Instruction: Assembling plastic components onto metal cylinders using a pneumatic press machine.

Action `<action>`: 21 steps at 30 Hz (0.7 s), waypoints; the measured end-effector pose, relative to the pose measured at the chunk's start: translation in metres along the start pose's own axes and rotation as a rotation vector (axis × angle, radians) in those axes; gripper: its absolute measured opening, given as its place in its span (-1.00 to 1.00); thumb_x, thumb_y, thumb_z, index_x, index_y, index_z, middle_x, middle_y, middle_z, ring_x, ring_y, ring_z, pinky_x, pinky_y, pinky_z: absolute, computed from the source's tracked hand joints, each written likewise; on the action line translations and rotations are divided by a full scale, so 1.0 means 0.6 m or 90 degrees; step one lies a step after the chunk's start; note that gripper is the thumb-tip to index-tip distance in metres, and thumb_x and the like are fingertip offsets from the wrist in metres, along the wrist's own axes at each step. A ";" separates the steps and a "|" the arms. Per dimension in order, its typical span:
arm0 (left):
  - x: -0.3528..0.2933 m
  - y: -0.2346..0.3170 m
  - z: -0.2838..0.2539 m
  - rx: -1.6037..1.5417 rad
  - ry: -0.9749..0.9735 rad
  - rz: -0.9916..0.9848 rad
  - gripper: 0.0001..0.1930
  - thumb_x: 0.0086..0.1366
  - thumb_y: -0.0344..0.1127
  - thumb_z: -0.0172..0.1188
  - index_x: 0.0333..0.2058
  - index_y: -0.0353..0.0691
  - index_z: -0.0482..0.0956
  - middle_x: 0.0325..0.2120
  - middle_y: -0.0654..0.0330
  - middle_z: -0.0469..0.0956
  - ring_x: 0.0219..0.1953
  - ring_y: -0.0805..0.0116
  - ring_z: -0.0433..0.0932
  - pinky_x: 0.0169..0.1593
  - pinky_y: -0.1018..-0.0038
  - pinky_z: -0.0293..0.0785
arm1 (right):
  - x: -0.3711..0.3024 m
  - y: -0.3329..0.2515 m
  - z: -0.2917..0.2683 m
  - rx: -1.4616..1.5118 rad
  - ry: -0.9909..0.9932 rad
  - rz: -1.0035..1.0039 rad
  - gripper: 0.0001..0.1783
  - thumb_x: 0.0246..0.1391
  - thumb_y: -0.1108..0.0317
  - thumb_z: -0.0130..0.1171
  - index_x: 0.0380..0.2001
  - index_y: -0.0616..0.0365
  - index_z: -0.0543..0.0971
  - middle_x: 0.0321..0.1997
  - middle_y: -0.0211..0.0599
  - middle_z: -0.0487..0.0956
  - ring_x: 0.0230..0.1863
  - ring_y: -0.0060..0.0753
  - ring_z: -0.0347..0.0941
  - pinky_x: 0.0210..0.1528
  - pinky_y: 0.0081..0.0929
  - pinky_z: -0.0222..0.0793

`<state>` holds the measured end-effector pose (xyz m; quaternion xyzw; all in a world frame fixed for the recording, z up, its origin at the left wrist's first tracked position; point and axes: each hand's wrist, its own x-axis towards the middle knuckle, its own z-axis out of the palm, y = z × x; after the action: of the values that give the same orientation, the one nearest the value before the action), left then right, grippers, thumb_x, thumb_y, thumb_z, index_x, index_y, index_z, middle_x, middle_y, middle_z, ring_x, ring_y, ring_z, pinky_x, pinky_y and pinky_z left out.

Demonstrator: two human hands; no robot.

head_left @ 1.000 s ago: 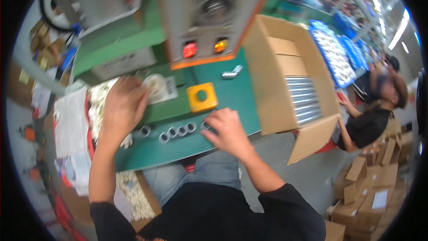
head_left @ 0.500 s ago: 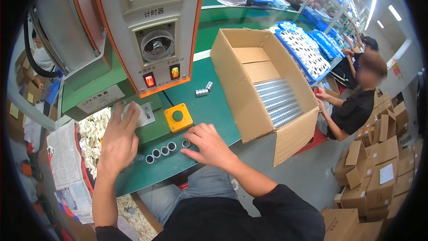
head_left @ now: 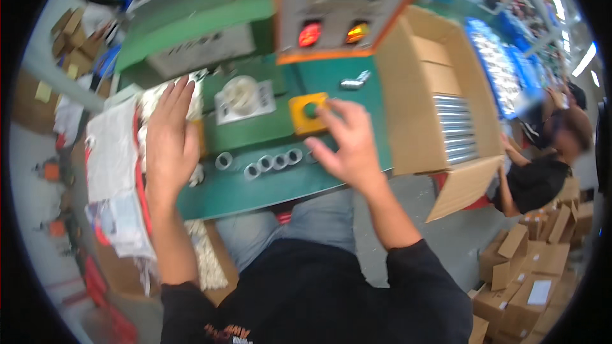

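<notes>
On the green counter (head_left: pixel 236 197), the yellow button box (head_left: pixel 298 118) sits ahead and left of the right hand (head_left: pixel 350 144), the nearer hand; I see its thumb and fingers apart, fingertips at the green button (head_left: pixel 310 110), contact unclear. The left hand (head_left: pixel 171 143), fingers straight, thumb spread, shows nothing gripped; a white round part (head_left: pixel 240 94) lies to its right on a plate (head_left: pixel 266 106).

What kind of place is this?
Probably a factory workshop. There's a control box with glowing switches, small rings lined up on a green bench, and a cardboard box holding rows of shiny, metal-looking parts.
</notes>
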<state>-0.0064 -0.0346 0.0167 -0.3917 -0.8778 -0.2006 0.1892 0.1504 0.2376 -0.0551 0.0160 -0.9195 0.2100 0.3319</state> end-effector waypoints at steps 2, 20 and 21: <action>-0.044 -0.021 -0.010 0.016 0.032 -0.080 -0.51 0.12 -0.59 0.04 0.07 -0.40 0.58 0.08 -0.17 0.56 0.15 -0.15 0.48 0.28 0.11 0.36 | 0.010 -0.001 0.008 0.005 -0.016 -0.016 -0.46 -0.05 0.22 0.45 0.00 0.21 0.60 0.11 -0.09 0.54 0.12 0.07 0.43 0.17 -0.08 0.30; -0.108 -0.012 0.010 0.148 -0.057 -0.033 -0.45 0.08 -0.60 0.15 0.12 -0.29 0.60 -0.17 0.07 0.67 -0.17 0.10 0.51 -0.05 0.22 0.46 | 0.026 -0.003 0.036 -0.057 -0.081 -0.032 -0.52 0.09 0.11 0.35 -0.05 0.26 0.64 -0.01 -0.11 0.50 0.06 -0.04 0.41 0.15 -0.12 0.22; -0.104 -0.010 0.008 0.144 -0.058 -0.030 -0.45 0.08 -0.60 0.15 0.12 -0.29 0.60 -0.17 0.07 0.67 -0.17 0.10 0.51 -0.05 0.22 0.46 | 0.028 -0.002 0.036 -0.055 -0.085 -0.030 -0.52 0.09 0.11 0.36 -0.05 0.26 0.65 -0.01 -0.11 0.51 0.06 -0.04 0.41 0.15 -0.12 0.22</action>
<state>0.0267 -0.0740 -0.0194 -0.3558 -0.9115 -0.0868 0.1869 0.1246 0.2297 -0.0589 0.0377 -0.9471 0.1608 0.2751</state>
